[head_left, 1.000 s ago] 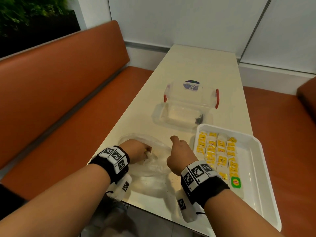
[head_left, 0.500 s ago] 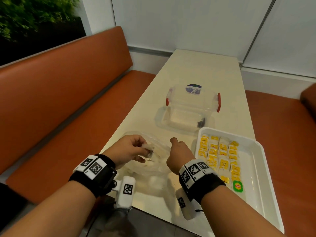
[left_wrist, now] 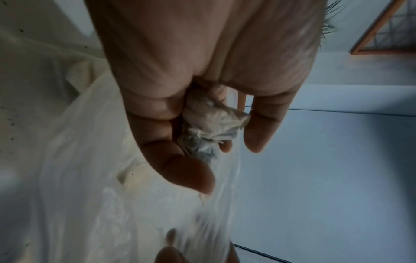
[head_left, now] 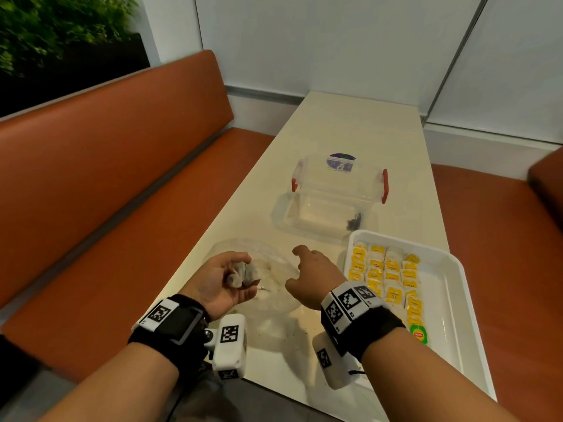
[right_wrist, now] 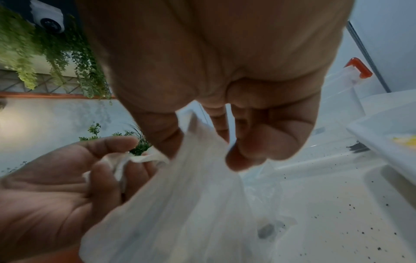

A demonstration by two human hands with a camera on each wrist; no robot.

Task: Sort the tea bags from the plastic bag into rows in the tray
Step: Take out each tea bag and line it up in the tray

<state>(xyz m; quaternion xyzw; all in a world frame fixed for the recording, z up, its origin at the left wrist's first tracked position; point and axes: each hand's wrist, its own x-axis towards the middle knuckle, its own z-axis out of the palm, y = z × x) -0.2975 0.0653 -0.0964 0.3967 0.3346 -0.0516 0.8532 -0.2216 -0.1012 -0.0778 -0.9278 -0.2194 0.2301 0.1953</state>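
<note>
Tea bags [head_left: 386, 280] with yellow tags lie in neat rows along the left part of the white tray [head_left: 457, 287], at the lower right of the head view; one green-tagged bag [head_left: 419, 333] ends the nearest row. Left of the tray, at lower centre, the clear plastic bag [head_left: 271, 281] sits crumpled on the pale table [head_left: 344, 129]. The left hand [head_left: 217, 283] is turned palm up just beside the bag's left edge, its fingers curled round a small clump of crumpled pale tea bags [head_left: 240, 274]; the left wrist view shows that clump [left_wrist: 209, 124] wedged between the fingers and thumb. The right hand [head_left: 313, 274] is at the bag's right edge, and in the right wrist view its thumb and fingers pinch a fold of the plastic [right_wrist: 202, 160], lifting it off the table. Dark specks [right_wrist: 351, 222] dot the tabletop near the tray. Above the bag in the head view, a clear box with red clips [head_left: 338, 190] stands on the table. An orange bench [head_left: 106, 178] fills the left of the frame.
</note>
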